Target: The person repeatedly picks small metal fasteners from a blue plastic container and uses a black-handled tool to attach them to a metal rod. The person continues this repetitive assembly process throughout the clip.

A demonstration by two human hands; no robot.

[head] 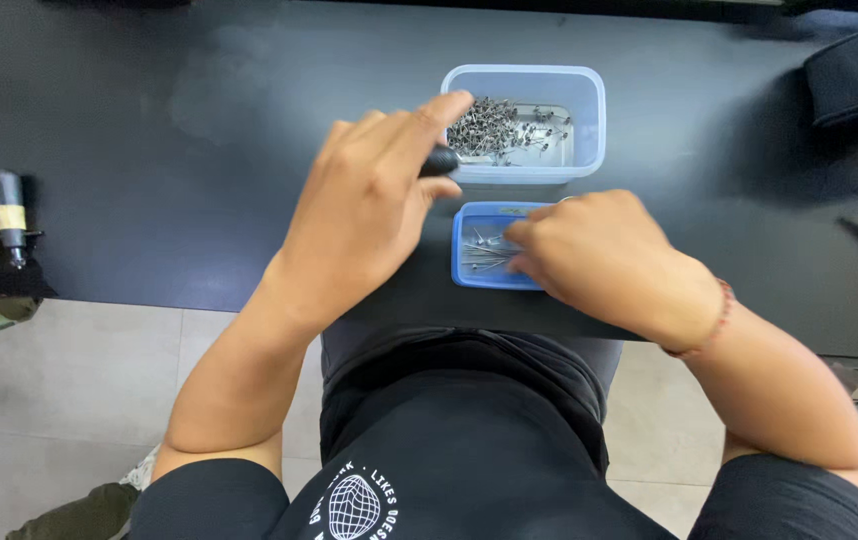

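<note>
right fingers [524, 248] hiding tray [471, 262] contents, dark object [439, 161] mostly hidden

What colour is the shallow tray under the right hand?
Blue: the shallow tray under the right hand, head view.

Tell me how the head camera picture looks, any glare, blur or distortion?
Head view: even, soft light; a pale sheen lies on the black table. The left hand and right hand look sharp, and the small metal parts in the clear tub read clearly. Edges bend slightly, wide-angle style.
</note>
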